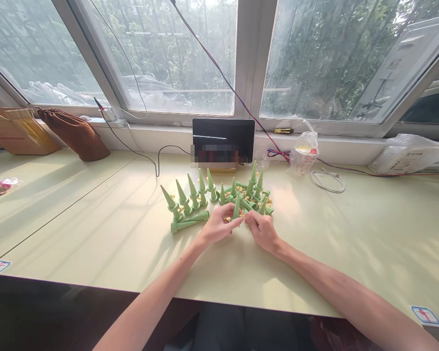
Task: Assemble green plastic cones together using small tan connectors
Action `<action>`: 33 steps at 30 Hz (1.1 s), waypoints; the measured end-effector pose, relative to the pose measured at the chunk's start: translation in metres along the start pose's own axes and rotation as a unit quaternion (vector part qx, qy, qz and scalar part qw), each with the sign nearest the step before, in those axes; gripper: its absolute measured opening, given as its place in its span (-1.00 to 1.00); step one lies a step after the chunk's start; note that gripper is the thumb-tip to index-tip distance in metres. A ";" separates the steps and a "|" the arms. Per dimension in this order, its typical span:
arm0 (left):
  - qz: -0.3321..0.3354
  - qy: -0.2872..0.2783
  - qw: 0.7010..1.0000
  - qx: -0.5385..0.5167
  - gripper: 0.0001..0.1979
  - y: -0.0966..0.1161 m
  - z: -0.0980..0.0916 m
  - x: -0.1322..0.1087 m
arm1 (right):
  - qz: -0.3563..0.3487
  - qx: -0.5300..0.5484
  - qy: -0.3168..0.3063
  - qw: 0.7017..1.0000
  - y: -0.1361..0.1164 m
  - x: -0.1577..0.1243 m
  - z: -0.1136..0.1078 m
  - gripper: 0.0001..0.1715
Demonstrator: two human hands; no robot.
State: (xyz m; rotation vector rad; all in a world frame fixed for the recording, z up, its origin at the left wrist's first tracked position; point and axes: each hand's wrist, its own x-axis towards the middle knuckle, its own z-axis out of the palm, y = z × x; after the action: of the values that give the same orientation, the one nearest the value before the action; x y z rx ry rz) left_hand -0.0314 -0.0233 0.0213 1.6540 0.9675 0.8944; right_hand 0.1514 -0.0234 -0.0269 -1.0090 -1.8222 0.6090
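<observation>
My left hand [221,224] is closed round a green watering spike [236,206], its tip pointing up. Close beside it, my right hand [262,229] pinches a small pale yellow piece [243,214] against the spike's side; the fingers partly hide it. To the left stand several upright green spikes [183,196] in a slanting row, with yellow pieces at their sides. In front of that row lies another green spike [190,222] on its side. Behind my hands is a pile of loose green spikes [246,202] mixed with small yellow pieces.
A dark screen [223,139] leans at the back below the windows. Right of it are a bagged cup [303,155], a coiled white cable [328,181] and a plastic-wrapped package [406,153]. A brown pouch [76,134] and a cardboard box [18,131] stand at the left.
</observation>
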 end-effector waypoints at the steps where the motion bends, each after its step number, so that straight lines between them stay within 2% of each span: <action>1: 0.000 -0.002 1.000 -0.003 -0.69 0.000 0.000 0.000 | 0.000 0.000 -0.002 1.000 0.000 0.000 0.000 -0.51; 11: -0.001 -0.002 0.999 -0.046 -0.71 0.000 -0.001 0.003 | 0.007 0.012 0.001 1.000 -0.001 -0.001 -0.001 -0.54; 17: -0.007 0.011 0.996 -0.091 -0.72 -0.002 -0.002 0.003 | 0.018 0.045 -0.016 0.999 -0.005 -0.001 -0.002 -0.70; 33: 0.001 -0.009 0.997 -0.076 -0.73 -0.002 -0.002 0.002 | 0.009 0.033 -0.033 0.999 -0.004 -0.001 -0.002 -0.72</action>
State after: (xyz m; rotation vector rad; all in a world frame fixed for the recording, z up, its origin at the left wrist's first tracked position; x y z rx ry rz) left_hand -0.0330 -0.0199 0.0201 1.5310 0.8637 0.9302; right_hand 0.1518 -0.0263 -0.0234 -0.9717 -1.8400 0.7156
